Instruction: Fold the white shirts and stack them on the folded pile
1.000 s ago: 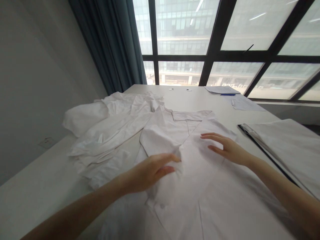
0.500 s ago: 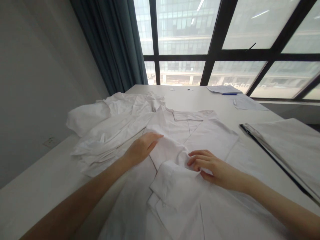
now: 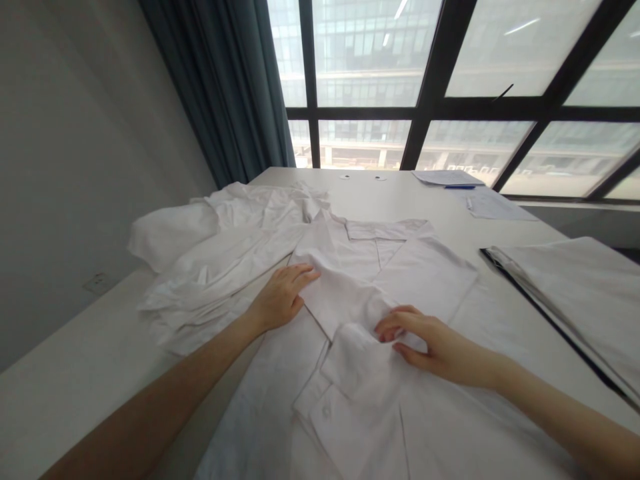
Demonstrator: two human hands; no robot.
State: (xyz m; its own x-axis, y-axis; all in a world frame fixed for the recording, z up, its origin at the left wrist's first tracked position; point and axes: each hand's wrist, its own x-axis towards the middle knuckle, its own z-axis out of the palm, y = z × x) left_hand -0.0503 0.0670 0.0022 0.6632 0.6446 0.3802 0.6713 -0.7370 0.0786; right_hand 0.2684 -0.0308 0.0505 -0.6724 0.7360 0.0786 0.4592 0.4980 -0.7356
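A white shirt (image 3: 345, 250) lies spread over the table before me, its collar at the far end and a buttoned flap folded back across its middle. My left hand (image 3: 280, 293) rests on the shirt's left edge, fingers stretched forward over the cloth. On the right, my right hand (image 3: 420, 340) has its fingers and thumb curled round a raised fold of the same shirt, near the flap. The fingertips there are partly sunk behind the fold.
Left of the shirt is a rumpled pile of white garments (image 3: 220, 233). A folded white cloth with a dark edge (image 3: 575, 287) lies to the right. Papers (image 3: 450, 178) and a blue pen (image 3: 460, 187) are on the table's (image 3: 370, 200) far right, below the window.
My left hand has slid slightly left and flattened on the cloth. The folded flap under my right hand has shifted, and a button on it shows more clearly.
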